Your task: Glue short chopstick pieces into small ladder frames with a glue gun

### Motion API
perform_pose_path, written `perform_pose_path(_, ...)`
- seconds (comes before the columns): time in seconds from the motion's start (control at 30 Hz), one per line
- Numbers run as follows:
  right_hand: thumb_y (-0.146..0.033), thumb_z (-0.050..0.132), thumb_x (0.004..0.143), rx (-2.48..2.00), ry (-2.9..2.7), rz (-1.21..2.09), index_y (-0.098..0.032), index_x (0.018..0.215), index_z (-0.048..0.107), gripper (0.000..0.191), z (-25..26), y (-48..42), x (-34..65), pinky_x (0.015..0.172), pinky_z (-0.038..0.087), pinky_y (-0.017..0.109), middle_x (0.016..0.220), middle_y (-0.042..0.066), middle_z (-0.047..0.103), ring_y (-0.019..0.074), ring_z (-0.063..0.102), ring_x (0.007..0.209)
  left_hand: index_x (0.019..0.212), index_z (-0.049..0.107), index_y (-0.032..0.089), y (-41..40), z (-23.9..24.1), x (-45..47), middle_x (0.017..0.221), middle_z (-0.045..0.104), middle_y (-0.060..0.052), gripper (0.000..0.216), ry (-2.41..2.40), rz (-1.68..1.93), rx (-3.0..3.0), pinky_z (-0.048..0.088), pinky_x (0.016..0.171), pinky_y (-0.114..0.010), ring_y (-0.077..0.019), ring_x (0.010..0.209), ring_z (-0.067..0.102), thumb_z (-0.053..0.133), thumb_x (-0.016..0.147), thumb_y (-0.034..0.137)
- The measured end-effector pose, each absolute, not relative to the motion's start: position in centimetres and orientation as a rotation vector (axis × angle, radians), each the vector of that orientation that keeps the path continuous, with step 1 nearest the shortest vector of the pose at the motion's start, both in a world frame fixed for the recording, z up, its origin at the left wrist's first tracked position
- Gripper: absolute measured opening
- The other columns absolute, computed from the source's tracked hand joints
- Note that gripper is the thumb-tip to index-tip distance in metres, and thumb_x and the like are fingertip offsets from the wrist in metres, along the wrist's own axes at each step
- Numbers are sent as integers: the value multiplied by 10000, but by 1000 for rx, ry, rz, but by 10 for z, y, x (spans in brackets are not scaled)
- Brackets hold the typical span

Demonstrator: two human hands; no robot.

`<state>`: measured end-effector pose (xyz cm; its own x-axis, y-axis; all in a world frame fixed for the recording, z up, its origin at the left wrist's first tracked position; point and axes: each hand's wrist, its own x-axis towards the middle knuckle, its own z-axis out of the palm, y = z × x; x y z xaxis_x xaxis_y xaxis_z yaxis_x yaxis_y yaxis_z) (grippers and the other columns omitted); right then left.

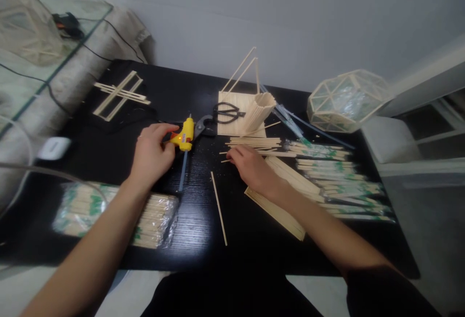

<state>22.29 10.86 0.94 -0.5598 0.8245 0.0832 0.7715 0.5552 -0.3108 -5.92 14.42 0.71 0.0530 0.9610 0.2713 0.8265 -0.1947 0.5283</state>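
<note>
On black table (192,220), glue gun (186,135), sticks (254,142)

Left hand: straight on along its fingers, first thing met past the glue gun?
Probably the grey pliers, just right of the yellow glue gun; any gap is hard to judge.

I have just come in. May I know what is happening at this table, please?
A person's left hand holds a yellow glue gun. The right hand is at some loose wooden sticks; whether it holds one is hard to tell. Farther back, a tube made of sticks is on a flat wooden panel. A single stick lies apart on the black table.
</note>
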Motion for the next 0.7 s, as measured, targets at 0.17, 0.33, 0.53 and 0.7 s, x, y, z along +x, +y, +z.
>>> perform_pose_path(0.17, -7, 465, 1022, -1181, -2806, 275, -93, 1128, 673, 248, 18, 101, 217, 971, 503, 422, 1120, 160, 663, 281, 578, 1085, 1242, 726, 193, 145, 3, -57, 1280, 702, -118, 488, 1800, 734, 2100, 500, 1083, -524, -345, 1187, 641, 524, 798, 188)
perform_pose_path(0.33, -61, 399, 1062, -1078, -2786, 162, -93, 1131, 683, 295, 20, 94, 207, 950, 499, 432, 1103, 173, 653, 284, 564, 1044, 1259, 703, 204, 146, 1, -59, 1269, 681, -132, 495, 1787, 705, 2099, 498, 1081, -517, -351, 1186, 639, 561, 784, 218)
perform_pose_path(0.53, -121, 444, 1083, -838, -2607, 261, -144, 1135, 674, 237, 41, 65, 200, 991, 485, 398, 1110, 129, 644, 241, 562, 1077, 1248, 681, 188, 147, 1, -59, 1303, 652, -156, 464, 1792, 668, 2100, 475, 1104, -530, -355, 1229, 624, 561, 803, 244)
perform_pose_path(0.7, -124, 503, 1062, -694, -2640, 246, -167, 1086, 673, 177, 36, 39, 206, 1062, 481, 389, 1121, 110, 673, 221, 589, 1108, 1246, 679, 196, 147, 1, -59, 1308, 646, -148, 457, 1797, 633, 2103, 469, 1113, -536, -362, 1247, 618, 564, 807, 251)
